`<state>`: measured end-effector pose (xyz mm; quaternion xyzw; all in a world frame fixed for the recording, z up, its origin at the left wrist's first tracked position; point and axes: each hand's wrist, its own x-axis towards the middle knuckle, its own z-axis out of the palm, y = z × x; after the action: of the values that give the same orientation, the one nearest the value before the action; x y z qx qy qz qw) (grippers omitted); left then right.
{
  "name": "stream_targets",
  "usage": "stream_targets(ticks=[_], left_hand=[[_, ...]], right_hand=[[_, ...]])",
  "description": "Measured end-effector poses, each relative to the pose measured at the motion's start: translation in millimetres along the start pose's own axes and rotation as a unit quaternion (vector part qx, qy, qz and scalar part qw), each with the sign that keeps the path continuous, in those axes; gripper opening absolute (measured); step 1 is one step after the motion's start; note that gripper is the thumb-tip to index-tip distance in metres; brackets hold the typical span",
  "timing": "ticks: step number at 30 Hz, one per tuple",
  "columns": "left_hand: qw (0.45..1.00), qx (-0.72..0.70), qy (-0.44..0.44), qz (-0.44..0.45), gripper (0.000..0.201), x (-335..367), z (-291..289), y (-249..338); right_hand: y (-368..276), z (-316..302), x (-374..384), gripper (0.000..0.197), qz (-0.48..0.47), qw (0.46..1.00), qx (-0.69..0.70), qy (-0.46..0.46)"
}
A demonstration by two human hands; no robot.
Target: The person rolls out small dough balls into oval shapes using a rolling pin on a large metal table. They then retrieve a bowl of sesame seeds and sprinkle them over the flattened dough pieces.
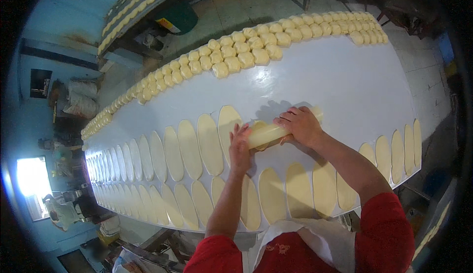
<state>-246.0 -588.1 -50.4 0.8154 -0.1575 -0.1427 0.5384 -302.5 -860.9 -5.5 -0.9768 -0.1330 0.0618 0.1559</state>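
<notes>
A pale cream rolling pin point(269, 134) lies across the white table point(340, 83) in front of me. My left hand point(240, 149) grips its left end, fingers bent over it. Near the other end, my right hand point(301, 124) is closed over the pin from above. Under the pin, part of a piece of dough point(259, 124) shows; the pin and hands cover the rest. Flat oval dough sheets stand in two long rows to the left, and one such sheet point(228, 125) lies right beside my left hand. More ovals point(272, 194) line the near edge below my forearms.
Rounded dough balls point(241, 49) sit in several rows along the table's far edge. At the near right are more flat ovals point(397, 156). Beyond stands another table with dough rows point(143, 7), a dark green bin point(180, 19) beneath it. A person point(61, 213) is at the far left.
</notes>
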Motion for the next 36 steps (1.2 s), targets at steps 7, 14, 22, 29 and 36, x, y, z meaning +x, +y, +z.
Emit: stream_targets(ticks=[7, 14, 22, 29, 36], left_hand=[[0.920, 0.385, 0.058, 0.049, 0.036, 86, 12, 4], [0.899, 0.425, 0.053, 0.093, 0.042, 71, 11, 30], [0.893, 0.410, 0.154, 0.105, 0.039, 193, -20, 29], [0.901, 0.428, 0.050, 0.054, 0.042, 114, 16, 27], [0.907, 0.412, 0.076, 0.044, 0.049, -62, 41, 42]], right_hand=[[1, -34, 84, 0.074, 0.096, 0.993, -0.072, -0.001], [-18, -55, 81, 0.075, 0.136, 0.983, -0.063, -0.107], [16, -24, 153, 0.066, 0.242, 0.967, -0.041, 0.063], [-15, 17, 44, 0.061, 0.123, 0.986, -0.073, 0.086], [-49, 9, -51, 0.074, 0.049, 0.998, -0.037, 0.034]])
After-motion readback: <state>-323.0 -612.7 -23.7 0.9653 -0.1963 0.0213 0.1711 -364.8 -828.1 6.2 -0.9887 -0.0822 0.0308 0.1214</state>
